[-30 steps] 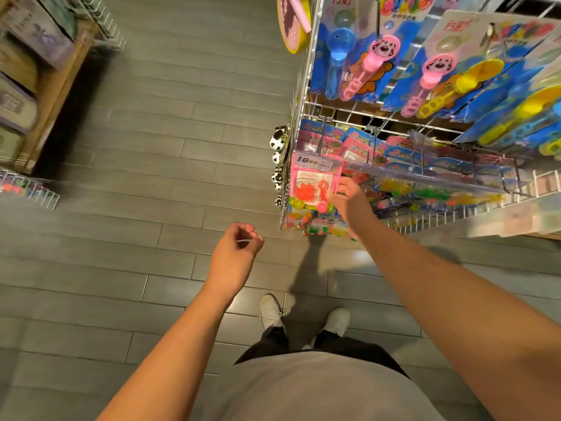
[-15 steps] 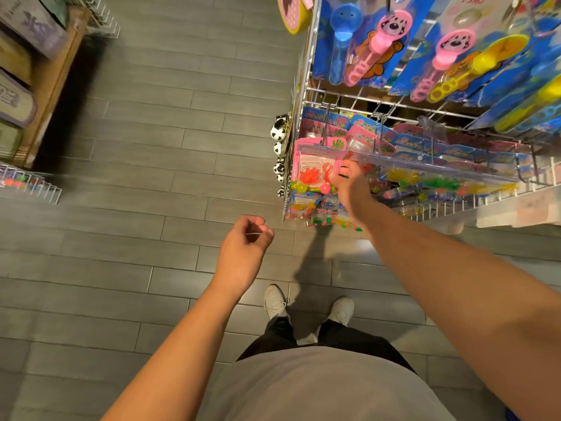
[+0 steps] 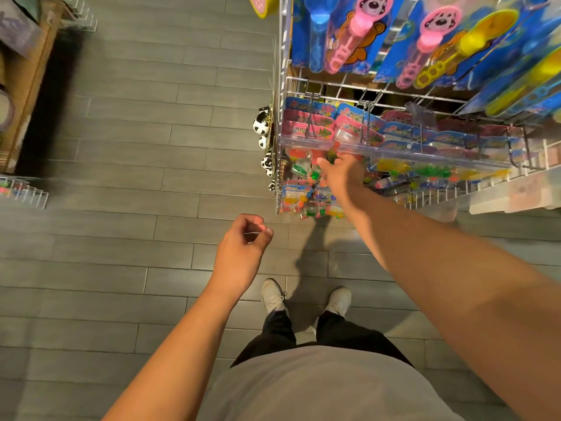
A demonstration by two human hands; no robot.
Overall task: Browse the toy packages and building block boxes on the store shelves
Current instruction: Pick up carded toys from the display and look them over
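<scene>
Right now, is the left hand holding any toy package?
No, the left hand hangs loosely curled over the floor, empty and apart from the rack.

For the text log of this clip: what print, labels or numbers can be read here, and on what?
None can be read.
Hanging pink and blue toy packs: characters on the header cards, too blurred.
Bubble wand cards: pictures only in view.
Boxes on the left shelf: blurred.

Right hand (image 3: 343, 174) extended forward, fingers hidden, left hand (image 3: 243, 247) loosely curled, empty
</scene>
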